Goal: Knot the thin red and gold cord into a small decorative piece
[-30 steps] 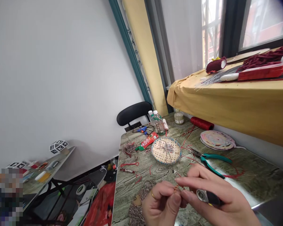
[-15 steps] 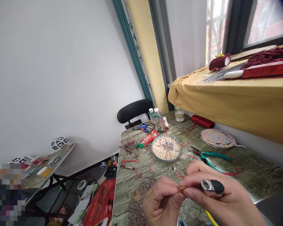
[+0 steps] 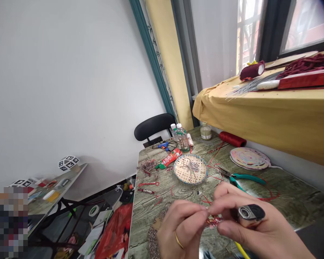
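Near the table's front edge, my left hand (image 3: 182, 230), with a gold ring, pinches one end of a small red and multicoloured twisted cord piece (image 3: 212, 220). My right hand (image 3: 248, 223) meets it fingertip to fingertip, closed on the piece's other side. A black and silver tool end (image 3: 250, 213) sticks up out of my right palm, and a yellow handle (image 3: 241, 250) shows below that hand. Partly behind my left hand lies a brown speckled coil (image 3: 153, 237). Beyond my hands rests a round woven tray (image 3: 181, 175) with a stringy bundle on it.
Teal-handled pliers (image 3: 250, 178), a round multicoloured mat (image 3: 250, 158), a red thread spool (image 3: 233, 139), a glass jar (image 3: 205, 132), a plastic bottle (image 3: 182, 140) and a red tube (image 3: 170, 158) lie or stand farther back. A cloth-covered ledge (image 3: 259, 111) overhangs the right side.
My left hand has turned, its knuckles now higher. My right thumb and the tool end have shifted slightly right. More of the red multicoloured piece shows between my hands.
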Demonstrator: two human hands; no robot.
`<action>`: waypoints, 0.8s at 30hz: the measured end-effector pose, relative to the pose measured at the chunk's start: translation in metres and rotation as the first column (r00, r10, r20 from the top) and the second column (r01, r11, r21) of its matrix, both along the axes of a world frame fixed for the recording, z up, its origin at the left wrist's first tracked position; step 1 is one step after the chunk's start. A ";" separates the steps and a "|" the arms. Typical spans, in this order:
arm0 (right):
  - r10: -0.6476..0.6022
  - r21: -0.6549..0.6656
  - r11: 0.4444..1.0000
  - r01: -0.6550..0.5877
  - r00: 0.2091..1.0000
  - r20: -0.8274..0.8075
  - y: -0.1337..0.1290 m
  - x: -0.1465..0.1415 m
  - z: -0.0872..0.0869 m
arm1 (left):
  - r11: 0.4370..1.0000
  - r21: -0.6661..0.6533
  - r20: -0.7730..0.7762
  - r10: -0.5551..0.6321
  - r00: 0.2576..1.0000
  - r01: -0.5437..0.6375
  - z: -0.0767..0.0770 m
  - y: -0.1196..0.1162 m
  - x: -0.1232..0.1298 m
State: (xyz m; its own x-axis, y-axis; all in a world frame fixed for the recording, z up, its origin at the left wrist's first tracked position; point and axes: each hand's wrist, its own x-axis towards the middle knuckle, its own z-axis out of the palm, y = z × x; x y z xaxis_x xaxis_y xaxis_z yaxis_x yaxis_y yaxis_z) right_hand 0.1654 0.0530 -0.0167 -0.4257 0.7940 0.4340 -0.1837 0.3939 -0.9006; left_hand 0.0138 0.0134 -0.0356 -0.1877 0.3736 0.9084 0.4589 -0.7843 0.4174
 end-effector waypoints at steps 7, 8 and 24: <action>0.005 0.081 0.997 -0.011 0.998 0.070 0.002 0.001 0.010 | 0.999 -0.022 -0.162 0.035 0.986 -0.039 0.007 -0.004 -0.009; -0.003 0.073 0.997 -0.005 0.994 0.105 0.003 0.001 0.012 | 0.999 -0.021 -0.161 0.029 0.987 -0.032 0.009 -0.003 -0.009; 0.061 -0.575 0.816 -0.057 0.998 -0.012 0.008 -0.006 -0.015 | 0.780 -0.558 0.537 0.078 0.840 0.284 0.008 -0.011 0.008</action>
State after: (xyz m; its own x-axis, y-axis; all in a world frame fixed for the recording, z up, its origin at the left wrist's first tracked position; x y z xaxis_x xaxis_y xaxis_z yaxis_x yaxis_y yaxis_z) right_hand 0.1594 0.0607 -0.0322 -0.4807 0.8716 -0.0962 -0.1834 -0.2072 -0.9610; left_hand 0.0213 0.0028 -0.0280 -0.4717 0.8407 0.2659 -0.0302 -0.3167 0.9480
